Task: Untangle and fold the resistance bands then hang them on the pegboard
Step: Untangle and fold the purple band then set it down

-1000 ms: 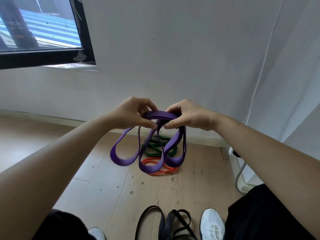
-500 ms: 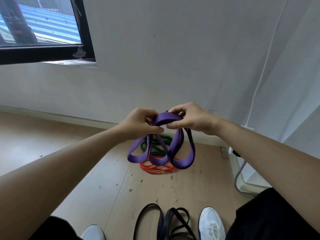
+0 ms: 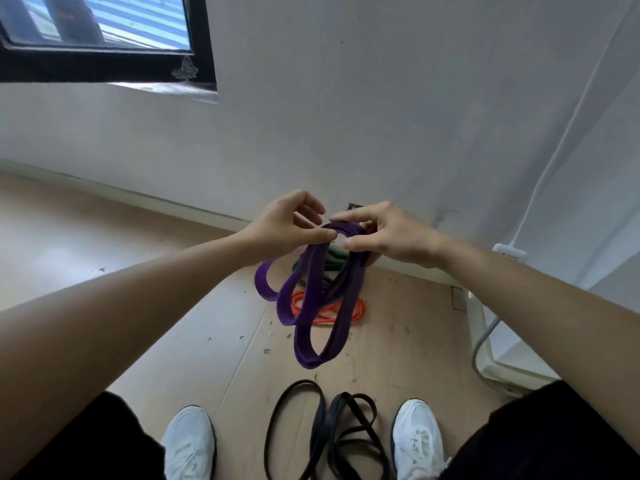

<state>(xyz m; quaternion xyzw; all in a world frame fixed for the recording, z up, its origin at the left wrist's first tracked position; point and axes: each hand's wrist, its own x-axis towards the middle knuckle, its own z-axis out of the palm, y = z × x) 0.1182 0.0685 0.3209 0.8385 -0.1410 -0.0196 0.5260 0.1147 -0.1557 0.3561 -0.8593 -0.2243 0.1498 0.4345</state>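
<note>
A wide purple resistance band (image 3: 308, 317) hangs in several loops in front of me, above the wooden floor. My left hand (image 3: 287, 225) pinches the top of the loops from the left between thumb and fingers. My right hand (image 3: 384, 233) grips the same gathered top from the right. Behind the purple band an orange band (image 3: 358, 311) and a green band (image 3: 334, 263) lie on the floor by the wall, partly hidden. A tangled black band (image 3: 332, 434) lies between my white shoes. No pegboard is in view.
A white wall with a skirting board (image 3: 156, 199) runs across ahead. A black-framed window (image 3: 104, 67) is at the upper left. A white frame with a grey cable (image 3: 485, 344) stands on the right. Small debris specks dot the floor.
The hanging loops have dropped lower and bunched closer together, one long loop now reaching far down. Both hands stay together at the band's top, shifted slightly.
</note>
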